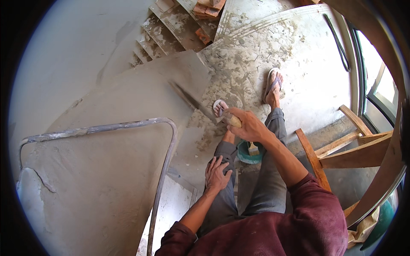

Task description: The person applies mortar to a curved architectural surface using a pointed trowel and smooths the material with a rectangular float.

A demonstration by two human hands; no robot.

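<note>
I have the right hand [250, 124] closed on the wooden handle [235, 121] of a trowel [193, 102], its blurred blade by the grey plaster's [136, 94] right edge; contact I cannot tell. The left hand [218, 174] rests open on the trouser leg [225, 152]. I judge the step as guiding this blade; next calls for steady, flat angle.

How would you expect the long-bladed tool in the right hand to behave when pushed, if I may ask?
The tool would probably stay fairly stiff, as its blurred blade looks straight. It may feel tip-heavy, since the blade reaches well past the right hand. The rounded handle might twist in a loose grip.
</note>
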